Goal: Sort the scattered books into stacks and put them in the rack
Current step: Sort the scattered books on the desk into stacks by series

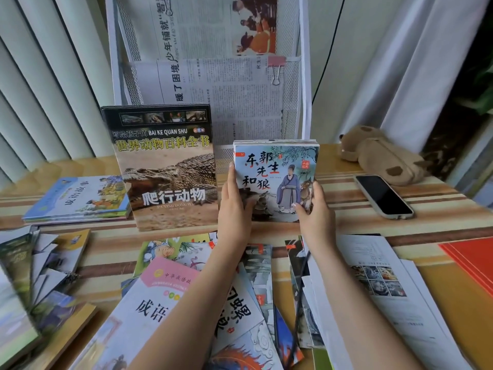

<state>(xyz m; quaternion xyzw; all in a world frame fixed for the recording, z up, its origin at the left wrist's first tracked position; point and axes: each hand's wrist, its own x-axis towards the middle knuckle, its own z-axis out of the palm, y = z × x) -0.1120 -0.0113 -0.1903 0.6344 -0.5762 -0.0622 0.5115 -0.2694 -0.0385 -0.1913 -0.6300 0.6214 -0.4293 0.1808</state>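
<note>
A stack of thin picture books [277,166], its front cover showing a robed man and a wolf, stands upright on the table in front of the white mesh rack [292,97]. My left hand [236,201] grips its left edge and my right hand [313,206] grips its lower right corner. To the left, a stack of large reptile books [165,166] with a crocodile cover stands upright against the rack's foot. Another stack of blue picture books [80,198] lies flat at the left. Several loose books [240,303] lie scattered under my forearms.
Newspapers [213,84] fill the rack's pockets, held by a pink binder clip [276,66]. A phone [384,196] and a brown plush pencil case [378,153] lie at the right. White papers [378,276] and a red folder [472,260] sit front right; fanned books [40,268] front left.
</note>
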